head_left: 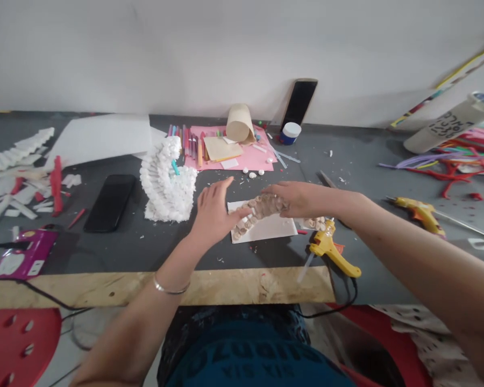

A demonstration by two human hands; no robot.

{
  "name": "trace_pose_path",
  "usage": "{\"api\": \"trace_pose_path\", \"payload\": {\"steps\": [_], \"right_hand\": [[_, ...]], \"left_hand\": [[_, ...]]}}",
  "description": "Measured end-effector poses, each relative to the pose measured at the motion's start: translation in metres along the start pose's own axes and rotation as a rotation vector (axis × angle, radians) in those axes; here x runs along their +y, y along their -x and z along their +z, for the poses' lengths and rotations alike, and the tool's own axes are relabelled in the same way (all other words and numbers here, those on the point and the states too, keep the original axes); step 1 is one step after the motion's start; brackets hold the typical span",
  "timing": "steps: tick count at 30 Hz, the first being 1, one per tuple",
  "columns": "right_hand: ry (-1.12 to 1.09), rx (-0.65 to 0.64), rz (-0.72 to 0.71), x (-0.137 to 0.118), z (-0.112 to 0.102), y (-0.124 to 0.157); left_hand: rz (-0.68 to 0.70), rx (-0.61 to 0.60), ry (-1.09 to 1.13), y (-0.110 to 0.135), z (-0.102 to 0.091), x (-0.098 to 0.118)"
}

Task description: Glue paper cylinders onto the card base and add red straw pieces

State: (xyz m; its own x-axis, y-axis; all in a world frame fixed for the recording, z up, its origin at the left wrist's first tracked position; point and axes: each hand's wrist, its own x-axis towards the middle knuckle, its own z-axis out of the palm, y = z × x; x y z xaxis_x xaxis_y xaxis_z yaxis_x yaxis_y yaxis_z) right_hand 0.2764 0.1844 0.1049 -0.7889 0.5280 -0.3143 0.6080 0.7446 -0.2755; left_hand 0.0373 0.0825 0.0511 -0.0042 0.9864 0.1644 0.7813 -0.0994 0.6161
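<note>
Our teal printed shirt (242,357) sits just below a rough plywood strip (157,287) as both arms reach across a dark grey worktop (165,252) toward a white card (276,231). On the card lies an arc of small wooden discs (258,212), their pale, ringed faces packed edge to edge. Our left hand (213,212), a thin metal bangle (170,286) at the wrist, is open with fingers spread, touching one end of the arc. Our right hand (294,198) lies open, palm down over the other end, gripping nothing. The flat card appears to serve as a firm backing for the curve. A yellow hot glue gun (331,250) rests just in front of the card, seemingly placed within our right hand's reach. Left of the card stands a ruffled white paper form (165,183); behind it lies a pink sheet (229,150) crowded with markers (189,150).
</note>
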Motion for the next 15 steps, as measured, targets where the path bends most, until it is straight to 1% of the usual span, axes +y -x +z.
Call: {"api": "trace_pose_path", "payload": {"steps": [1,3,5,7,10,14,15], "right_hand": [[-0.011,0.011,-0.007,0.001,0.0,0.003],[-0.034,0.01,-0.017,0.003,0.003,0.007],[-0.053,-0.012,-0.004,0.006,0.008,0.008],[-0.059,-0.023,0.022,0.009,0.013,0.008],[-0.043,-0.019,0.033,0.013,0.018,0.008],[-0.032,-0.039,-0.005,0.018,0.017,0.007],[-0.018,-0.02,-0.01,0.019,0.017,0.007]], "left_hand": [[-0.039,0.007,0.024,0.01,-0.003,-0.008],[-0.092,-0.043,0.039,0.032,-0.005,-0.021],[-0.091,-0.132,0.026,0.049,0.001,-0.027],[-0.06,-0.209,0.005,0.061,0.01,-0.028],[-0.018,-0.246,-0.029,0.065,0.022,-0.023],[0.008,-0.215,-0.062,0.064,0.03,-0.021],[0.015,-0.208,-0.069,0.064,0.031,-0.021]]}}
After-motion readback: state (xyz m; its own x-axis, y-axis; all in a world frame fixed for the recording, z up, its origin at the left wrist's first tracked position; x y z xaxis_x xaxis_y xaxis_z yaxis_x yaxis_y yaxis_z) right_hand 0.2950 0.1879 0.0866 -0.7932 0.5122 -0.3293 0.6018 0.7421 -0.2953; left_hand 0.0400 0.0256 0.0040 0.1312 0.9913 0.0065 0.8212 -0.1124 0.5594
